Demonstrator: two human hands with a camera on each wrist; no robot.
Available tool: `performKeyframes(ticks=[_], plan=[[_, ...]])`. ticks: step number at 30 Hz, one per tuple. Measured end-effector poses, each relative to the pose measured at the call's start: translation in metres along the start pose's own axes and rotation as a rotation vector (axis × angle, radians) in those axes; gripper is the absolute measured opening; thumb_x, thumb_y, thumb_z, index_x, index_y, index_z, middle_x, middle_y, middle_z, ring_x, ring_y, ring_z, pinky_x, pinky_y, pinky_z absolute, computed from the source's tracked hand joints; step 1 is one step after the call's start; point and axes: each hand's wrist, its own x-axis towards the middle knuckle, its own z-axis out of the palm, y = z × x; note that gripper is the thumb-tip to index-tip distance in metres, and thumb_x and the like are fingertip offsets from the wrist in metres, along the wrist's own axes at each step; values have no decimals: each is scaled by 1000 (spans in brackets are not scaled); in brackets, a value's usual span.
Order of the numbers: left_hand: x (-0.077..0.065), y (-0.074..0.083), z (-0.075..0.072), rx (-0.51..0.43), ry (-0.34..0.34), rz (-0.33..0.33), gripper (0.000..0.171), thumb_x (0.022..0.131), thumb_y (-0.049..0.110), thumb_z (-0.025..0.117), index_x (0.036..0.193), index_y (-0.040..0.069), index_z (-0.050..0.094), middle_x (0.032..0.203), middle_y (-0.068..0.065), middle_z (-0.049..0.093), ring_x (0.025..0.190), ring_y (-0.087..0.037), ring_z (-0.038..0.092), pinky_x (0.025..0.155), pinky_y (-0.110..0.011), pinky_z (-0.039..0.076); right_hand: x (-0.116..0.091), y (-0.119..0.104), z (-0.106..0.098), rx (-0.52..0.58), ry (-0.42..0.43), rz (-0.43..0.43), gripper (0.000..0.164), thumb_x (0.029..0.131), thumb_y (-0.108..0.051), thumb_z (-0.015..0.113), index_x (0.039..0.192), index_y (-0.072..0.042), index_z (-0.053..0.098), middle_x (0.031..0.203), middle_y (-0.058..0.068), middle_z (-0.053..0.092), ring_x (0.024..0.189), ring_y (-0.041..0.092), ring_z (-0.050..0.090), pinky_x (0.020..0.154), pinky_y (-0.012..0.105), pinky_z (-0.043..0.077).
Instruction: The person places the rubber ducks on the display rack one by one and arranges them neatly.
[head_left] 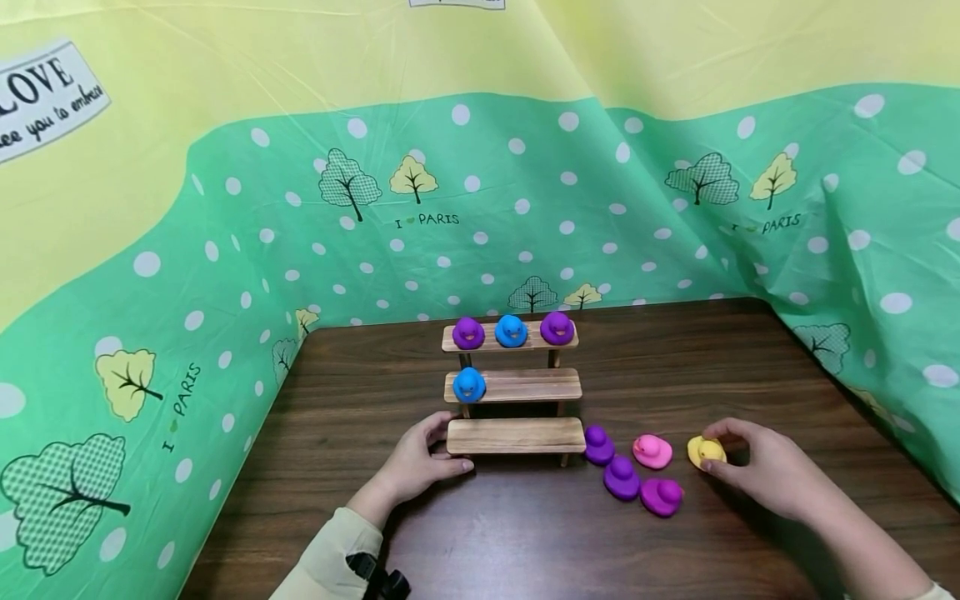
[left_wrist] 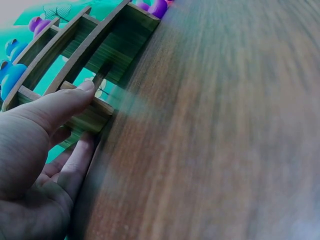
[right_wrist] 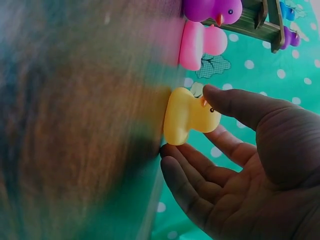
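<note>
One yellow duck (head_left: pixel 705 451) sits right of the rack (head_left: pixel 516 436), pinched by fingers of the right hand (head_left: pixel 776 467), the left hand (head_left: pixel 411 461) gripping the rack's left end: apparently pick-up, next requiring a lift.

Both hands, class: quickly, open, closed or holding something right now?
Left hand: holding the three-tier wooden shelf by its left end.
Right hand: holding the yellow toy duck.

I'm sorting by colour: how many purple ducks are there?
5: two purple ducks at the ends of the top shelf, and three on the table to the right of the stand.
</note>
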Motion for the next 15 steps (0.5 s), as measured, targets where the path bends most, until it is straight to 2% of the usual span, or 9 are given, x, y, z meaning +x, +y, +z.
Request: performKeyframes(ticks=[5, 15], plan=[[0, 1, 0, -4, -5, -2, 70, 80, -1, 91, 140, 0, 54, 129, -16, 64, 118, -28, 65, 96, -31, 60, 0, 1, 0, -6, -2, 11, 44, 85, -39, 88, 115, -12, 69, 107, 8, 73, 103, 37, 67, 77, 52, 54], [0, 2, 1, -12, -4, -2, 70, 80, -1, 91, 140, 0, 54, 129, -17, 64, 118, -29, 65, 96, -31, 59, 1, -1, -1, 2, 0, 20, 41, 88, -37, 86, 115, -11, 70, 109, 11, 72, 105, 38, 67, 77, 51, 56]])
